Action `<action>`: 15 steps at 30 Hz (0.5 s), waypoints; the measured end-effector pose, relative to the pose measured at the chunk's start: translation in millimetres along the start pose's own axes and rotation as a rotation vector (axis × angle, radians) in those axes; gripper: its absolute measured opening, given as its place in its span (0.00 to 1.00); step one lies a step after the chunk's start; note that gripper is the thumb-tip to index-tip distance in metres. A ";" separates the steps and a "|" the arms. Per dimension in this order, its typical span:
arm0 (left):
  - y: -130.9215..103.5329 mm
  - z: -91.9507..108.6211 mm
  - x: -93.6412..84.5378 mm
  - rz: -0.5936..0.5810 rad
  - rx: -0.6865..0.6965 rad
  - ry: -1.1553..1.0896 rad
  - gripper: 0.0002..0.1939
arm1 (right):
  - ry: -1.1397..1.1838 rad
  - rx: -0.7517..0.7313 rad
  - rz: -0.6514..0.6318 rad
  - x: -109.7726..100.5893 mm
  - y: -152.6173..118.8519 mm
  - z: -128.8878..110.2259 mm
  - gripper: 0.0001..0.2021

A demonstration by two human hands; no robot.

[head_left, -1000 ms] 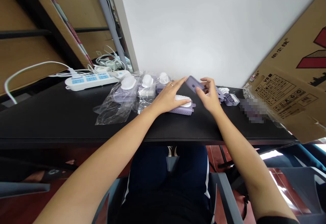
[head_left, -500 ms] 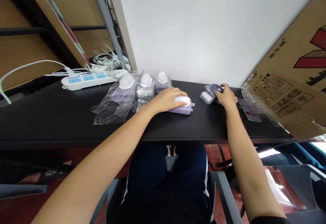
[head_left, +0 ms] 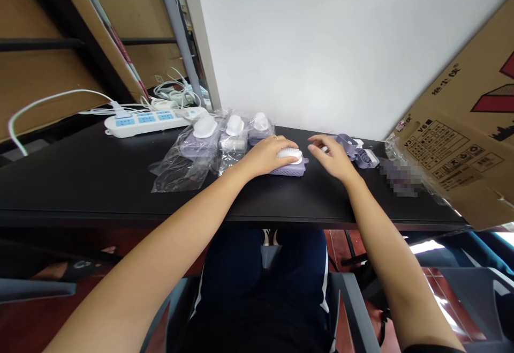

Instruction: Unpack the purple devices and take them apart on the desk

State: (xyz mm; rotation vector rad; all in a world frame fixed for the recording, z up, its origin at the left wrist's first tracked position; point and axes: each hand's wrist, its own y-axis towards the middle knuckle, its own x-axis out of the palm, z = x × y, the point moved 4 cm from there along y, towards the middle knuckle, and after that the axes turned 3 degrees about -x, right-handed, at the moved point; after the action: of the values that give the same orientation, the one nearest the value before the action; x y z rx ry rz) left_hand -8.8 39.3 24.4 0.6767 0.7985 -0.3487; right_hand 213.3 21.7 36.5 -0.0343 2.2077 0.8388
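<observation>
Possibly, left hand [head_left: 265,156], clamped on lilac-and-white brush [head_left: 289,170], skids it through uneven pressure; right hand [head_left: 334,160] apart at three o'clock, grip unclear.

Workroom-like place with desk [head_left: 100,181] and carton [head_left: 453,149]

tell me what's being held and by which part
The left hand holds the white bristled brush top of a purple perforated plastic block. Whether the right hand holds anything cannot be told.
</observation>
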 end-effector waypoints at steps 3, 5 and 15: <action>-0.1 -2.6 1.0 -0.003 -0.060 -0.002 0.26 | 0.010 0.002 -0.217 20.7 -3.3 -2.4 0.22; 0.2 -4.1 1.6 0.005 -0.083 -0.086 0.26 | 0.012 -0.009 -0.314 30.0 -6.1 -1.2 0.27; 4.4 -19.9 3.4 0.127 -0.324 -0.743 0.28 | -0.044 -0.002 -0.302 38.5 -7.0 8.8 0.43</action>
State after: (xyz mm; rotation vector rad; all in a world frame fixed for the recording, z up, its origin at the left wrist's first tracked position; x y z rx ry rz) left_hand -15.0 55.8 13.7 0.2498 0.0943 -0.3136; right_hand 193.5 30.1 2.6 -0.3385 2.0921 0.6660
